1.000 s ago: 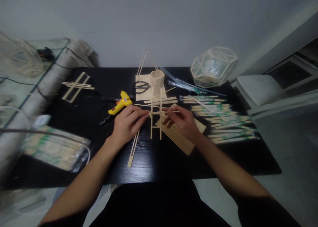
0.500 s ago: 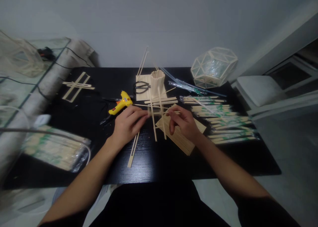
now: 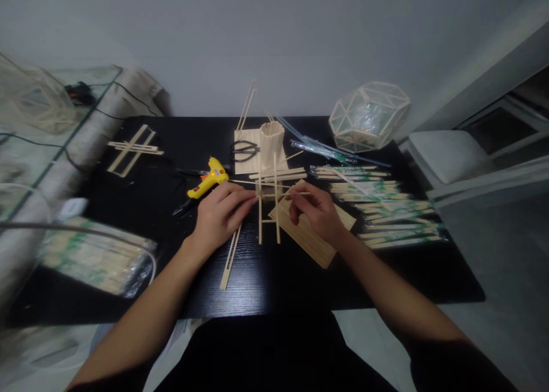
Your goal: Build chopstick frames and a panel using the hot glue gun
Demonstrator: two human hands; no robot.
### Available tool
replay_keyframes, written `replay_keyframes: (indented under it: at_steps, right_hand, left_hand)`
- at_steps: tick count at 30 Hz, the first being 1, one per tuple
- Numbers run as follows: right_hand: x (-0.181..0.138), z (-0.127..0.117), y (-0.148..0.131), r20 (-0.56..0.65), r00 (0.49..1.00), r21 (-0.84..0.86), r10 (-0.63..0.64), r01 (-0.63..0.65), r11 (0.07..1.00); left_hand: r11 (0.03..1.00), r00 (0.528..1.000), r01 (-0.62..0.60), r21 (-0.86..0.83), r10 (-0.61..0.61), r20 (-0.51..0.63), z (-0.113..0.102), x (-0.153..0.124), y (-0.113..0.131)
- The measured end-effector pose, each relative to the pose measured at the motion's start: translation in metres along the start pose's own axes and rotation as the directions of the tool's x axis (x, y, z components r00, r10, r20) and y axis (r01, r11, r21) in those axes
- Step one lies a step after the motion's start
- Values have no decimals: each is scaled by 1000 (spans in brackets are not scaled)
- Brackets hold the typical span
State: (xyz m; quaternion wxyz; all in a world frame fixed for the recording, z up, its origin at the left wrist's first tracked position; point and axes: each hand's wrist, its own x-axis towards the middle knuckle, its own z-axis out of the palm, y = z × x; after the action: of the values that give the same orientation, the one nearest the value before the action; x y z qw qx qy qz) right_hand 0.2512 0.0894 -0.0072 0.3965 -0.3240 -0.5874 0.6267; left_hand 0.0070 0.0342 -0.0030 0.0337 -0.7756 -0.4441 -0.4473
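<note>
I hold a small stick frame between both hands, over the middle of the black surface. It has two long parallel sticks joined by short cross pieces. My left hand is closed, its fingertips pinching the frame's upper cross piece from the left. My right hand pinches the same level from the right, fingers curled.

A flat panel of sticks lies under my right hand, and a loose pair of sticks lies by my left wrist. The yellow glue gun sits just beyond my left hand, and wrapped chopsticks lie to the right.
</note>
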Motion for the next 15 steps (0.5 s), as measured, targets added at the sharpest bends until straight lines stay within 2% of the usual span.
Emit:
replay_keyframes:
  at_steps: [15]
  right_hand:
    - [0, 1, 1, -38, 999, -27, 6, -7, 1000]
  left_hand:
    - [1000, 1000, -2, 1, 2, 0, 1, 1, 1]
